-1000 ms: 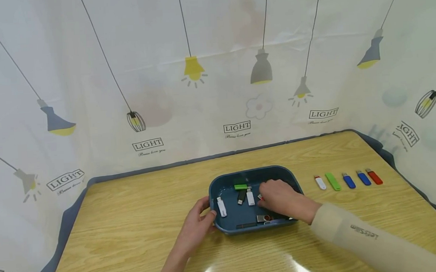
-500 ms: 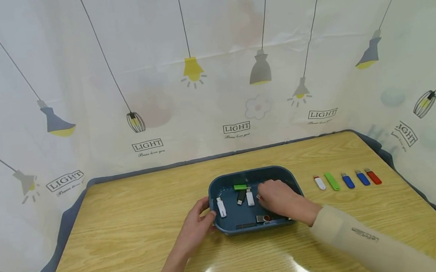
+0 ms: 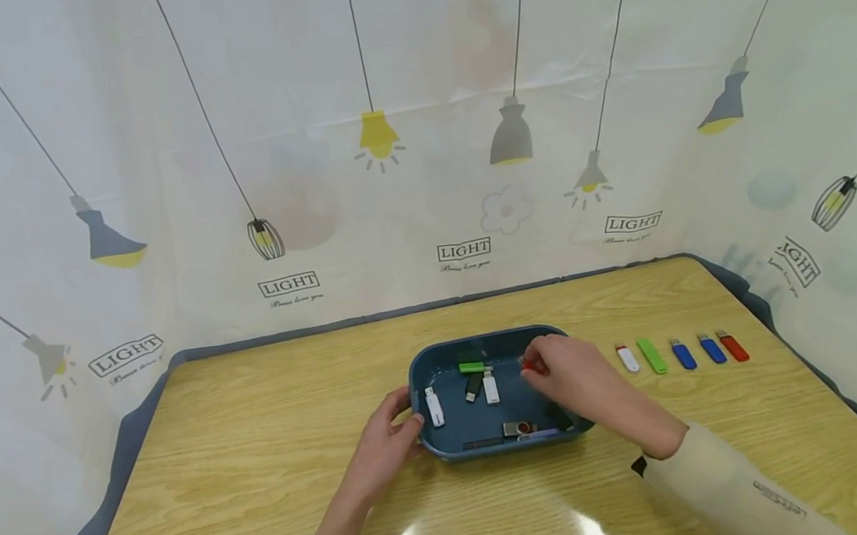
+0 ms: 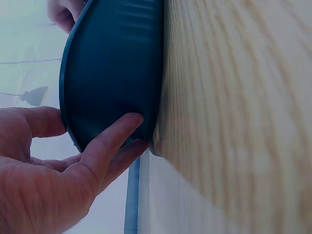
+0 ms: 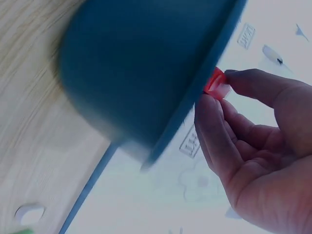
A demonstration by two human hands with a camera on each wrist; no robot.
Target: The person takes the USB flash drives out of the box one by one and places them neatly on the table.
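Note:
A dark blue plastic tray (image 3: 455,454) stands on the table with several USB sticks lying in it. My left hand (image 3: 386,438) holds its left end; in the left wrist view the thumb is at the rim and fingers (image 4: 109,144) lie against the outer wall. Over the tray's right part, my right hand (image 3: 578,373) pinches a small red USB stick (image 5: 216,84) between thumb and fingertips, mostly covered by the hand in the head view. Inside the tray are a white stick (image 3: 435,408), another white stick (image 3: 491,388), a green stick (image 3: 471,368) and a black stick (image 3: 474,387).
Right of the tray, a row of USB sticks lies on the wooden table (image 3: 262,441): a white one (image 3: 628,359), a green one (image 3: 652,356), two blue ones and a red one (image 3: 734,347). A lamp-printed curtain (image 3: 371,287) hangs behind the table.
My right hand has risen from inside the tray and shifted right, with the red USB stick now showing at its fingertips. The left hand stays on the tray.

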